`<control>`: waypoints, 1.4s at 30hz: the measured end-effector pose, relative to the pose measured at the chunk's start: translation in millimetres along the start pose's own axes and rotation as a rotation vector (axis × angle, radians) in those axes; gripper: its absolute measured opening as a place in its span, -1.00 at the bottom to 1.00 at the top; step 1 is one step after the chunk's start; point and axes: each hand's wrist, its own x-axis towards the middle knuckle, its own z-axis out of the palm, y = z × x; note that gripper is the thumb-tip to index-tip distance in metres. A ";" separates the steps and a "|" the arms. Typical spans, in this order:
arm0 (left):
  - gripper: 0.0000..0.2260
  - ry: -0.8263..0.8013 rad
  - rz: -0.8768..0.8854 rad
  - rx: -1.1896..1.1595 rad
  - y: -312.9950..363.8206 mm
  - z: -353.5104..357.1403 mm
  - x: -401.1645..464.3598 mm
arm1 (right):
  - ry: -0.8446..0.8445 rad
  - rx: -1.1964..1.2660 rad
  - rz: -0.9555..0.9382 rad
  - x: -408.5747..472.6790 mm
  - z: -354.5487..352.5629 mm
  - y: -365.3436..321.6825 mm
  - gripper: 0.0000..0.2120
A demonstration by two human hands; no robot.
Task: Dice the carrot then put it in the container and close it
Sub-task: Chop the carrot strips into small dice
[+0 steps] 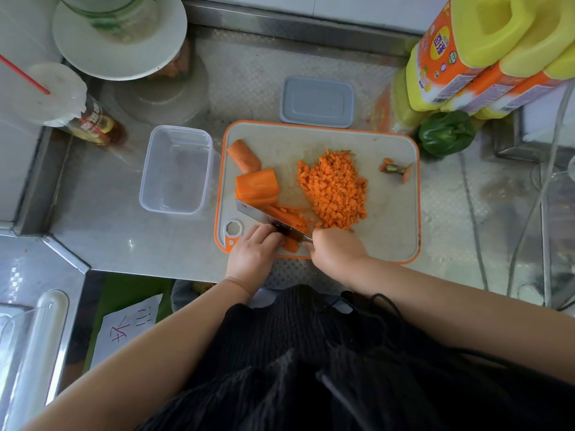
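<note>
The steel bench [130, 231] in front of me carries everything. At its far right stand yellow bottles [485, 54] with orange labels, and a green pepper [446, 133] sits just below them. The grey cutting board [392, 219] with its orange rim lies at the middle of the bench. Just left of it, apart from my hands, stands the clear container [176, 169], open and with nothing inside. Its grey lid [316, 102] lies flat beyond the board's far edge.

On the board, a heap of diced carrot [334, 191] spreads right of centre, just beyond my right hand [337, 251]. Uncut carrot chunks [253, 178] lie at the left of the board, well beyond my left hand [253, 256]. The cut-off carrot top [395, 168] rests near the right edge.

My right-hand fingers are curled round the handle of the knife [267, 217], whose blade slants up and to the left across the board. My left-hand fingers [267, 236] are bent and press down on carrot strips [289, 219], touching them right beside the blade; a small piece shows between my two hands.
</note>
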 end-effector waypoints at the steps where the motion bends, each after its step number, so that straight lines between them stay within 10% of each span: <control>1: -0.93 0.004 -0.003 0.008 -0.2 -0.3 -0.2 | 0.004 0.004 -0.006 0.9 -0.8 0.3 -0.83; 42: -0.81 -0.134 0.073 0.119 2.0 -10.7 -4.0 | -0.052 0.087 0.019 -15.2 -3.4 2.2 -0.77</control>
